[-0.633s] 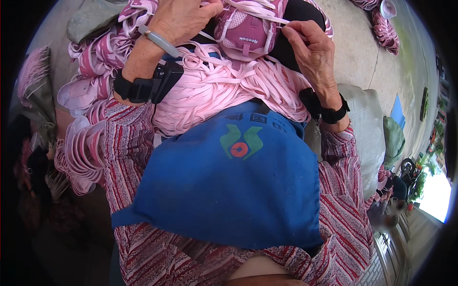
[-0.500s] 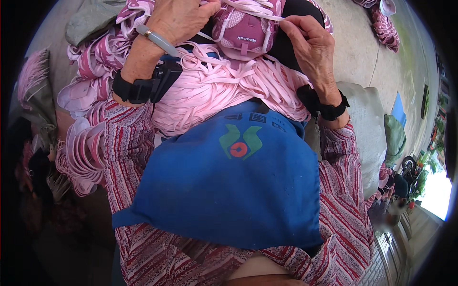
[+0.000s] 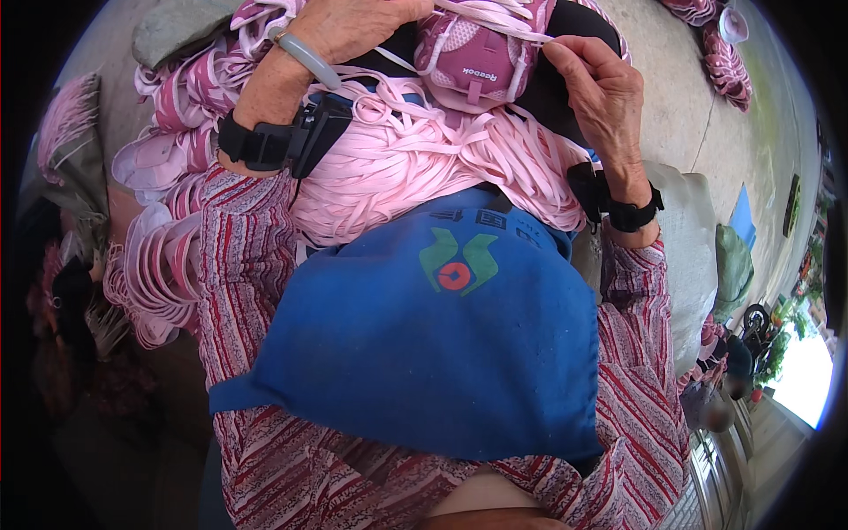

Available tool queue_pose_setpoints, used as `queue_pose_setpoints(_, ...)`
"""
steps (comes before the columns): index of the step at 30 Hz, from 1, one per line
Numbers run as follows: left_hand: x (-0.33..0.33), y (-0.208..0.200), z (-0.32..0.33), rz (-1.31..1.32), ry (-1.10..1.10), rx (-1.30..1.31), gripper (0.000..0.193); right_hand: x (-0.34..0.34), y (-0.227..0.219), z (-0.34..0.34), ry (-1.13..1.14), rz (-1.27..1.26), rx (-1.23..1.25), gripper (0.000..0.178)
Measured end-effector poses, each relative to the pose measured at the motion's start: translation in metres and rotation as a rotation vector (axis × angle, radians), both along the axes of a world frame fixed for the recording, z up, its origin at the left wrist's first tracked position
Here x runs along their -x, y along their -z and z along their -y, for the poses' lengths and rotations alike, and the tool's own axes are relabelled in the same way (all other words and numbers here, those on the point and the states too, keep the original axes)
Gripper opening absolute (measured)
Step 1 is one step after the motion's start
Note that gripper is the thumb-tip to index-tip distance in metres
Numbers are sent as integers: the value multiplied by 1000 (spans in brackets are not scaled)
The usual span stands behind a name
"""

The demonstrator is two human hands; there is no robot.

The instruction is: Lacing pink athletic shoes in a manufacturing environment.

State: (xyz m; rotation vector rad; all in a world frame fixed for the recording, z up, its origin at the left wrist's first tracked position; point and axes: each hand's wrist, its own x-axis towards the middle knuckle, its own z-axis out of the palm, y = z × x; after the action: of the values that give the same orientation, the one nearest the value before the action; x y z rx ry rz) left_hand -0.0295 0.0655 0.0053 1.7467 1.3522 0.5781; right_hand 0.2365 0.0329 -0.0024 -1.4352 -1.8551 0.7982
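The pink shoe upper (image 3: 477, 62) sits at the top of the view, held up between both hands over a heap of pale pink laces (image 3: 415, 163) that lies in the person's lap. A thin white lace (image 3: 495, 13) runs across its top edge, from the left hand toward the right.

The right hand (image 3: 601, 97) has its grip narrowed to a pinch: thumb and forefinger tips meet on the lace just at the right edge of the upper, the other fingers curled loosely below. The left hand (image 3: 362, 26) is closed over the upper's left top corner; its fingertips are cut off by the rim of the picture, so I cannot tell how tightly it holds, only that it rests on the piece.

From the right pinch the upper lies directly to the left, touching the fingertips, with its long axis running roughly up and down the picture and its printed tab toward the lap. The right hand is the one on the lace end; the left steadies the body of the piece.

Further out: a grey bangle (image 3: 305, 57) and a black strap (image 3: 265, 146) on the left wrist, a black strap (image 3: 632, 212) on the right, a blue apron (image 3: 442, 353) below the laces, and stacked pink pieces (image 3: 163, 256) to the person's left
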Motion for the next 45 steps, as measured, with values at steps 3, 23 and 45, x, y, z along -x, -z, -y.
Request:
queue_pose_setpoints(3, 1, -2, 0, -24, -2, 9, 24, 1, 1, 0, -26, -18, -41, 15)
queue_pose_setpoints(23, -15, 5, 19, 127, -197, -44, 18, 15, 4, 1, 9, 19, 7, 20)
queue_pose_setpoints(45, -25, 43, 36, -410, -131, -854, 35, 32, -21, 15, -115, 636, -442, 23)
